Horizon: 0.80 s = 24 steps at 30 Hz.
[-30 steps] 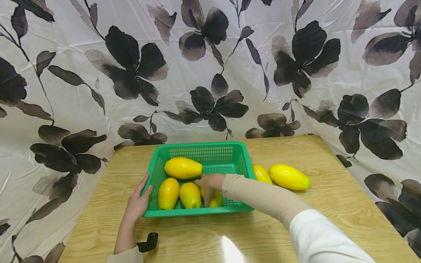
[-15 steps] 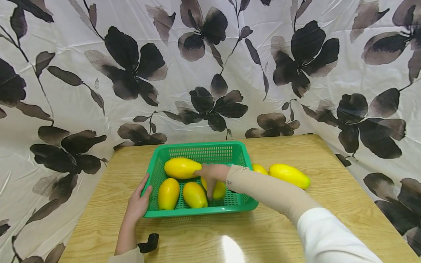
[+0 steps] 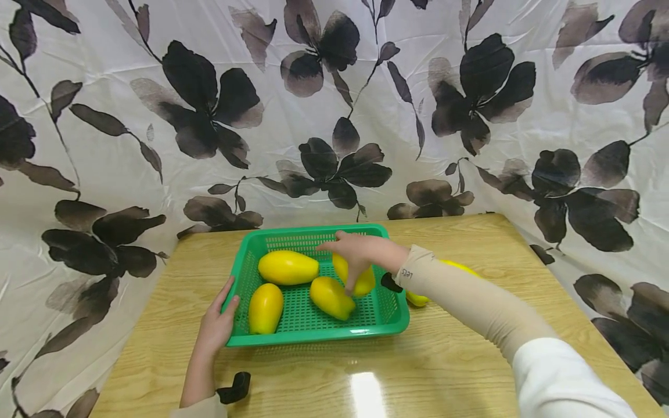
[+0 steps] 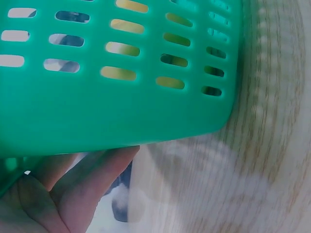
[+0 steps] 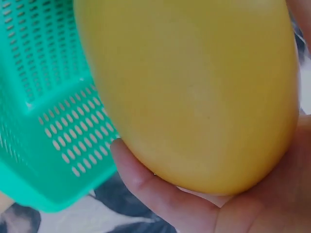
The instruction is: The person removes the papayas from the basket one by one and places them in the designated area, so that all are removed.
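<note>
My right hand (image 3: 360,252) grips a yellow papaya (image 5: 194,97) at the right side of the green basket (image 3: 313,337). Its thumb points down along the fruit while the fingers spread to the far left. Just below lies a second papaya (image 3: 331,298), slightly blurred and slanting. Two more sit in the left half: one papaya (image 3: 288,267) lengthwise at the back, another papaya (image 3: 265,309) near the front left corner. At the basket's left rim my left hand (image 3: 218,319) holds on, its thumb by the rim; the left wrist view shows its fingers (image 4: 92,187) against the perforated basket.
Right of the basket, more papaya (image 3: 417,299) shows on the wooden table (image 3: 444,360), mostly hidden behind the right forearm. A black strap piece (image 3: 234,388) juts from the left wrist. Floral cloth (image 3: 334,116) hangs behind the table.
My right hand has moved right and toward the back with its papaya. The front middle papaya has shifted right and turned. The left hand keeps its place on the basket.
</note>
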Each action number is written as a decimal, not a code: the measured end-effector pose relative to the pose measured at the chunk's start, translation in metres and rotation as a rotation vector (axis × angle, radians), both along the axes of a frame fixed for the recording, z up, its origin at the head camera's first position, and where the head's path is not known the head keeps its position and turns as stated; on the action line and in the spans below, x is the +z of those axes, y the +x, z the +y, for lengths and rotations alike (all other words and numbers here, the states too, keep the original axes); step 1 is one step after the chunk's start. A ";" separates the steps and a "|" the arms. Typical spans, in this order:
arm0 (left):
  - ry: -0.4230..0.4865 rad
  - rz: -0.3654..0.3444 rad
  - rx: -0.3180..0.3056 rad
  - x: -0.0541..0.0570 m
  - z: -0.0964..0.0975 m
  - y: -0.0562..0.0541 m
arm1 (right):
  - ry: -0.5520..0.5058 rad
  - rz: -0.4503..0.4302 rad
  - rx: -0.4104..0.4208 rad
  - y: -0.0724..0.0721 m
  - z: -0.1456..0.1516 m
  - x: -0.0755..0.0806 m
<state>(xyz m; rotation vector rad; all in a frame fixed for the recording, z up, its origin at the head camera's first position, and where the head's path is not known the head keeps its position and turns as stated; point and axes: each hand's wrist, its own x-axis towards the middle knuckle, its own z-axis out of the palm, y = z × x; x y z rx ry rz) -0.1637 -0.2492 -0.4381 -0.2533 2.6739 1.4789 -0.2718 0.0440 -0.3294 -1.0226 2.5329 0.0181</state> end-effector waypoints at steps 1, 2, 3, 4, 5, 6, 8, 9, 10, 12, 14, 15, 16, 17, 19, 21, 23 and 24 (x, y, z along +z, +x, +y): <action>0.001 -0.001 0.000 0.000 0.000 0.000 | -0.019 0.010 -0.001 0.001 0.005 0.003; 0.003 -0.004 0.000 0.000 0.000 0.000 | -0.035 0.022 0.001 0.002 0.009 0.005; 0.003 -0.005 0.000 0.001 0.000 0.001 | -0.059 0.026 -0.003 0.003 0.014 0.007; 0.002 -0.005 0.000 0.001 0.000 0.001 | -0.080 0.033 -0.004 0.005 0.019 0.009; 0.001 -0.004 0.001 0.000 0.000 0.001 | -0.099 0.038 -0.009 0.006 0.024 0.011; -0.001 -0.004 0.001 0.000 0.000 0.001 | -0.115 0.042 -0.014 0.008 0.029 0.012; -0.003 -0.004 0.002 0.000 0.001 0.000 | -0.157 0.036 -0.021 0.012 0.039 0.014; -0.005 -0.002 0.001 0.000 0.001 0.000 | -0.175 0.031 -0.029 0.014 0.045 0.015; -0.007 -0.002 0.002 0.000 0.001 0.000 | -0.189 0.032 -0.035 0.016 0.050 0.015; -0.008 -0.003 0.003 -0.001 0.001 0.000 | -0.216 0.031 -0.046 0.020 0.062 0.015; -0.006 -0.006 0.005 -0.002 0.001 -0.001 | -0.239 0.041 -0.051 0.025 0.073 0.015; -0.006 -0.006 0.005 -0.002 0.001 -0.001 | -0.248 0.044 -0.058 0.027 0.078 0.015; -0.007 -0.009 0.005 -0.002 0.001 -0.001 | -0.256 0.054 -0.060 0.028 0.083 0.014; -0.009 -0.011 0.003 -0.002 0.001 -0.001 | -0.266 0.064 -0.058 0.030 0.088 0.013; -0.011 -0.013 0.002 -0.001 0.001 0.000 | -0.283 0.085 -0.057 0.034 0.098 0.012; -0.015 -0.015 0.000 -0.001 0.001 0.000 | -0.293 0.107 -0.060 0.038 0.107 0.010; -0.018 -0.014 -0.002 -0.001 0.001 0.000 | -0.304 0.133 -0.054 0.043 0.115 0.008; -0.016 -0.014 0.000 -0.001 0.001 0.000 | -0.309 0.145 -0.052 0.045 0.119 0.007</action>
